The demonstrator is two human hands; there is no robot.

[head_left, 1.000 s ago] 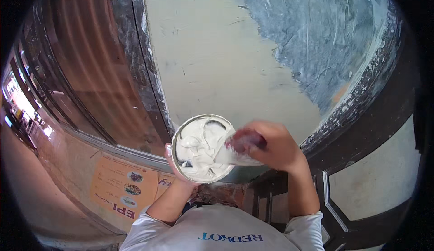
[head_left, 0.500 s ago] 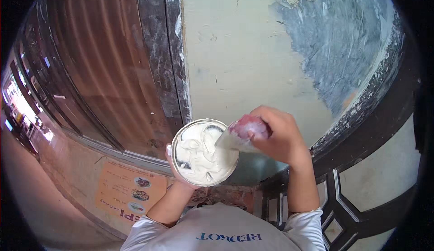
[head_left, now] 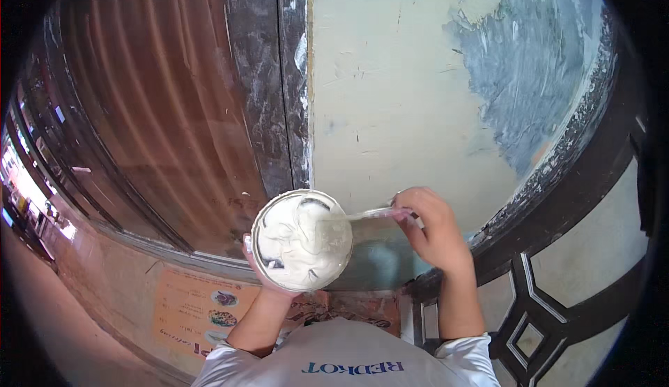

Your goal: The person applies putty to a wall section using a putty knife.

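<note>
My left hand (head_left: 270,286) supports a round tub (head_left: 255,256) from beneath and its left side. Thick, swirled white paste (head_left: 296,233) fills it, with dark patches of the inside showing between the ridges. My right hand (head_left: 433,228) is closed around the reddish handle of a putty knife (head_left: 376,213). The knife lies nearly edge-on, its pale blade reaching left over the tub's right rim to the paste. Whether the blade's tip is sunk in the paste, I cannot tell. Some paste is on my left fingers.
Ahead stands a cream-coated wall (head_left: 390,101) with a rough grey-blue patch (head_left: 536,73) at upper right. A dark, paint-smeared frame (head_left: 268,73) and brown glazed panel (head_left: 160,87) are on the left. Dark lattice woodwork (head_left: 557,310) is at lower right, an orange printed banner (head_left: 185,310) at lower left.
The putty knife has turned from showing its broad face to nearly edge-on, and my right hand has turned with it. The tub has shifted slightly left in view. The wall appears farther right.
</note>
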